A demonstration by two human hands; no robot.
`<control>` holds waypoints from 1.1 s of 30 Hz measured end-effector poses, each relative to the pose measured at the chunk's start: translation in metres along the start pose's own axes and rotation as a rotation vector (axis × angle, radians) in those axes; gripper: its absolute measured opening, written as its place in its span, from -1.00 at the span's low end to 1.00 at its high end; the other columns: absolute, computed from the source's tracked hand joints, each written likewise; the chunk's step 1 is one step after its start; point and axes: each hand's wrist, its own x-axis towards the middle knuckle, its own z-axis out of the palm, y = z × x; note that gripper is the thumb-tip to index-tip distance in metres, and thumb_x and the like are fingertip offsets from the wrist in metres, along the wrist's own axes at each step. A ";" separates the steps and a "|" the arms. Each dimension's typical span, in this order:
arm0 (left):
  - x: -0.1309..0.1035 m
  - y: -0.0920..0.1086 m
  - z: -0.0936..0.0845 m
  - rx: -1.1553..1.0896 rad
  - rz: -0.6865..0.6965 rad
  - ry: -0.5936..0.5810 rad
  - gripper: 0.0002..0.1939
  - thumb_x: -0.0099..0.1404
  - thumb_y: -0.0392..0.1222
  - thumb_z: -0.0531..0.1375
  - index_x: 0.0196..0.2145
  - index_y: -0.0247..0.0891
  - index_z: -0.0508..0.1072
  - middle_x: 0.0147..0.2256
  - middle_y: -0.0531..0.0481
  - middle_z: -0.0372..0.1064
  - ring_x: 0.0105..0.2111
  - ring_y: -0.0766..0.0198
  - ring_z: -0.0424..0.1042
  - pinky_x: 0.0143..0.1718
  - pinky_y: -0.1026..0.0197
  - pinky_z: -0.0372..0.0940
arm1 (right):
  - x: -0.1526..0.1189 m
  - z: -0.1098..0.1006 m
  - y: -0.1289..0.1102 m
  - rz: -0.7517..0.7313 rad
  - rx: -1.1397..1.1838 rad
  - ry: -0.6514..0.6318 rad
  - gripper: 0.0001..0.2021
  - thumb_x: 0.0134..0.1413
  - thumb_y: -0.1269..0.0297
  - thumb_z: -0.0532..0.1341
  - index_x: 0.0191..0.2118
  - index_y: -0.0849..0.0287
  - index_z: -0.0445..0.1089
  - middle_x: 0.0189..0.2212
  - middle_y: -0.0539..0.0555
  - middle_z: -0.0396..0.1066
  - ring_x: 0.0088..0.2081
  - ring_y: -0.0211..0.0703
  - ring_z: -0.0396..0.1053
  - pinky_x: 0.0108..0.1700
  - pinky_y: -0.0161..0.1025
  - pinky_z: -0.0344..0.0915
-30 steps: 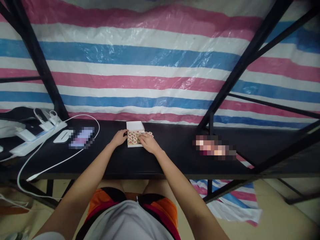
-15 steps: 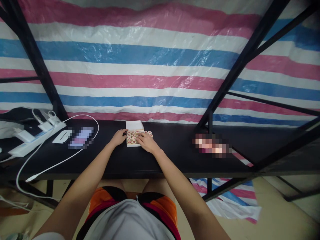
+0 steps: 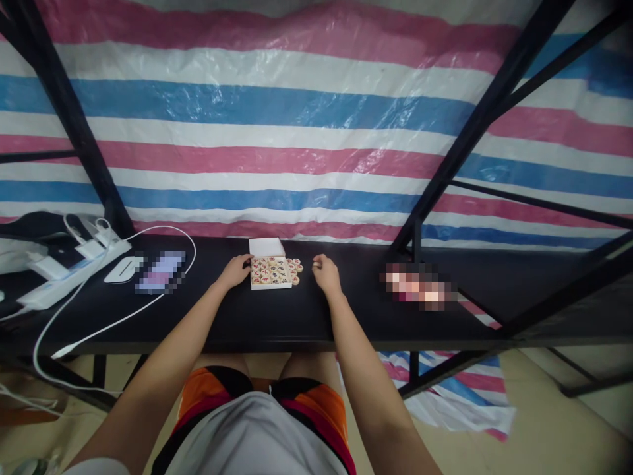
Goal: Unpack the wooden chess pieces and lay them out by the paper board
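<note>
A small white box [image 3: 271, 286] lies with its lid [image 3: 266, 247] folded back. Round Chinese chess pieces [image 3: 265, 271], marked in red and black characters, fill it in rows. Against its left edge rests my left hand [image 3: 235, 272], thumb and fingers curled at the side wall. My right hand [image 3: 328, 276] is over the table to the right of the box, fingertips pinched on a small pale Chinese chess piece [image 3: 315, 264]. Between the box and that hand lies a cluster of loose pieces [image 3: 295, 266].
On the black table [image 3: 227, 323] at left are a phone [image 3: 161, 272], a white device [image 3: 123, 269], a power strip [image 3: 74, 274] and a white cable [image 3: 99, 334]. A pixelated item [image 3: 418, 287] lies right. Black posts [image 3: 435, 191] flank a striped sheet [image 3: 277, 158].
My right hand has moved from over the box out to the right, uncovering more rows and the loose pieces. My left hand stays at the box's left edge.
</note>
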 end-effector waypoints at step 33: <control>0.001 -0.003 0.003 -0.018 0.003 0.004 -0.56 0.18 -0.32 0.11 0.04 -0.32 0.37 -0.12 -0.14 0.43 -0.10 0.14 0.38 0.00 0.15 0.23 | -0.005 0.000 -0.013 -0.001 0.037 -0.226 -0.84 0.05 0.32 0.10 -0.32 0.12 0.43 -0.47 0.00 0.46 -0.39 -0.23 0.37 -0.30 -0.36 0.18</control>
